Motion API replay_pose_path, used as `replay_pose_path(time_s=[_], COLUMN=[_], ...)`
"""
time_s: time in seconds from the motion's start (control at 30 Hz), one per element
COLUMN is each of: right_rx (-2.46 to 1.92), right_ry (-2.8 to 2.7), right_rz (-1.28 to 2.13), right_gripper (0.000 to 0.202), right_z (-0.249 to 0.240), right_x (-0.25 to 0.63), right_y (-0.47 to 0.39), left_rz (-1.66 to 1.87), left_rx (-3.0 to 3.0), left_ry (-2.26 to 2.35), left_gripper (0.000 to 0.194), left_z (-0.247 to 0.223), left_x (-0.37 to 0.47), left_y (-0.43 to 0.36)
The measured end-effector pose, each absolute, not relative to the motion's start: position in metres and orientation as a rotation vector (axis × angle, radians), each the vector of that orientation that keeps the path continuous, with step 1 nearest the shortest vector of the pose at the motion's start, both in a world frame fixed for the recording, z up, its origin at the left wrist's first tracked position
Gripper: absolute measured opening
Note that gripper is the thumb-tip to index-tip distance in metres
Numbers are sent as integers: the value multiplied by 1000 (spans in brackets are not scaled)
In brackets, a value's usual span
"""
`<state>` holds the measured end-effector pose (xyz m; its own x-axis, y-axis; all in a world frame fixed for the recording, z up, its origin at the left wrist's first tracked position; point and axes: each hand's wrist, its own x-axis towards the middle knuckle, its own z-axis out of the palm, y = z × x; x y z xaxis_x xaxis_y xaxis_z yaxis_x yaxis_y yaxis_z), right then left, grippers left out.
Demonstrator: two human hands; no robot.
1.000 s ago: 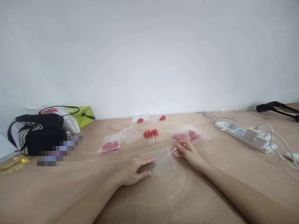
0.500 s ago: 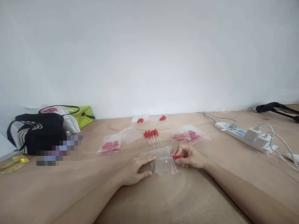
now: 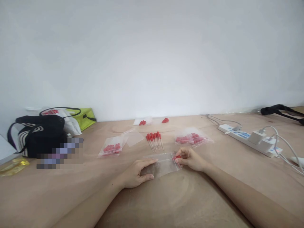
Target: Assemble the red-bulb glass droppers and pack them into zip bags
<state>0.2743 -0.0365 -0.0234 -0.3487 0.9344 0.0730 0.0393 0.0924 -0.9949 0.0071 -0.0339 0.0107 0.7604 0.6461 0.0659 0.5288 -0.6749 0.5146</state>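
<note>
A clear zip bag [image 3: 163, 166] lies flat on the table, its red-striped mouth facing right. My left hand [image 3: 140, 172] rests on the bag's left end, thumb and fingers spread apart. At the mouth, my right hand [image 3: 188, 160] pinches a red-tipped dropper [image 3: 178, 157]; most of it is hidden by the fingers and the bag edge. Several red-tipped droppers [image 3: 154, 139] lie fanned just behind the bag. Filled bags with red-tipped pieces lie to the left [image 3: 112, 148] and to the right [image 3: 193, 136].
Small red pieces on bags [image 3: 142, 122] [image 3: 165, 120] lie near the wall. A black bag [image 3: 42, 134] and a green bag [image 3: 86, 118] stand at the left. A white power strip [image 3: 247, 139] with cables lies right, near a black frame [image 3: 282, 110].
My right hand has moved slightly left, bringing the red dropper further into the bag's mouth. The bag's mouth looks flatter. My left hand has hardly moved.
</note>
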Motion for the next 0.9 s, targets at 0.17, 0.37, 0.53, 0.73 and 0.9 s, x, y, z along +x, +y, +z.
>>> replay_pose_path(time_s=[0.17,0.37,0.53,0.73,0.9], right_rx=[-1002,-856,-898,-857,-904], right_ry=[-1459,-1442,-1540,-1816,-1642], right_rz=[1455,1424,1362,1376,1462], right_gripper=[37,34,29,30,32], right_z=[-20,-22,-23,-12,-18], right_x=[264,258,264,275,280], right_y=[-44,-44,-39,-43,-39], left_rz=[352,359,372,310,323], left_rx=[2488,2468,2471,2463,2443], left_ry=[874,855,851,851,842], left_gripper=[50,50,44,37,38], left_z=[11,10,13,15,14], left_x=[8,7,7,7,6], left_y=[-34,-34,-33,-33,-34])
